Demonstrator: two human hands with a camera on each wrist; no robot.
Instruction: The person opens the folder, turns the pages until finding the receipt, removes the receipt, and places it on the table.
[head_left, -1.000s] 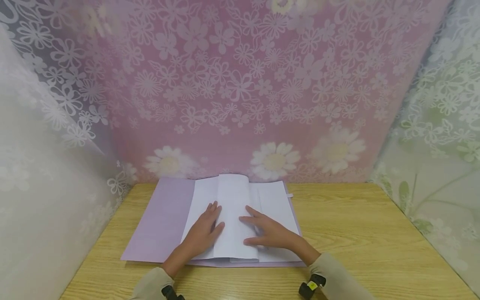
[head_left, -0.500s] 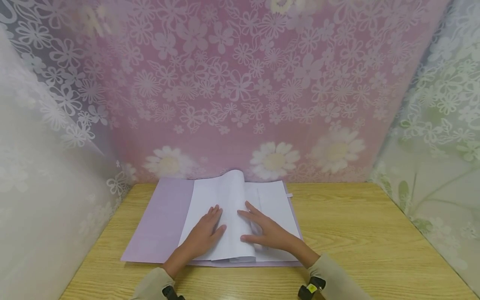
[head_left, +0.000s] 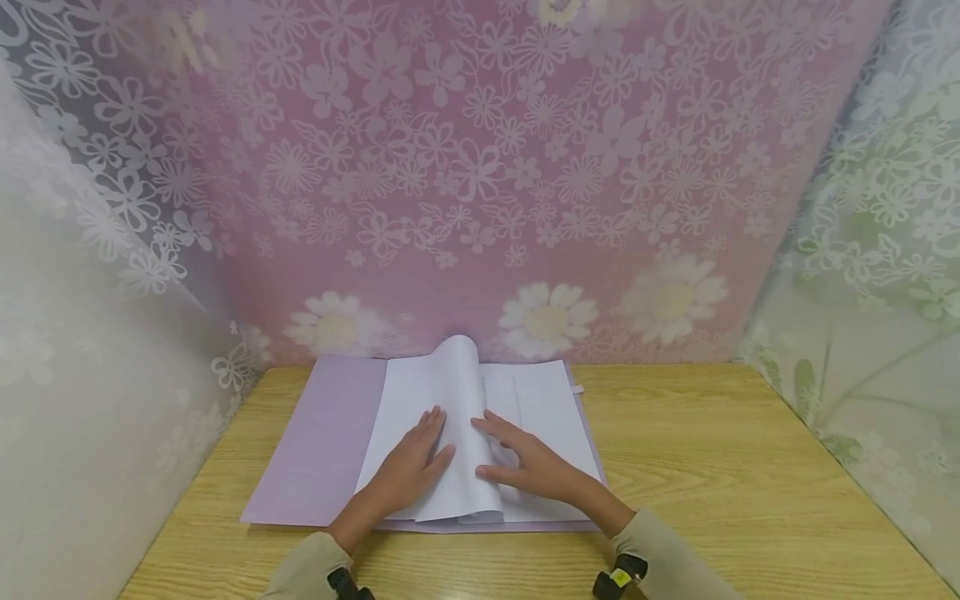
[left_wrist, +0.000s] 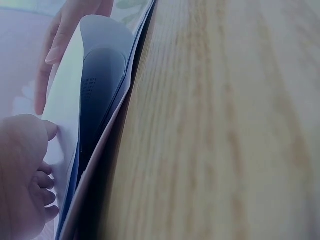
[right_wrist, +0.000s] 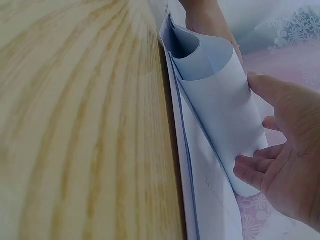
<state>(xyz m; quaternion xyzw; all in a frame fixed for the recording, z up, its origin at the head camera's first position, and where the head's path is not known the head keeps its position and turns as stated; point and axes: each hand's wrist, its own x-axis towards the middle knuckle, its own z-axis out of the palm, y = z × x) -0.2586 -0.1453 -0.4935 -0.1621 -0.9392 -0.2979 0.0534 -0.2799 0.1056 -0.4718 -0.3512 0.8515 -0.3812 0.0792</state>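
Observation:
A purple folder (head_left: 330, 442) lies open on the table with white sheets in it. One white sheet (head_left: 467, 433) bulges up in a rounded curl along the middle, and in the right wrist view its end shows as an open loop. My left hand (head_left: 407, 462) rests on the paper left of the curl, fingers extended. Against the right side of the curl, my right hand (head_left: 532, 462) touches the sheet with spread fingertips. Printed marks show on the paper (head_left: 551, 408) beneath, to the right. Neither hand grips anything.
The folder lies on a wood-grain table (head_left: 712, 467), near its back edge. A small white tab (head_left: 577, 389) sticks out at the folder's right side. Flower-patterned curtains (head_left: 480, 183) hang behind and at both sides.
The curl in the sheet has moved left and risen higher, baring more printed paper on the right. My right hand has shifted slightly left with it; my left hand stays nearly still.

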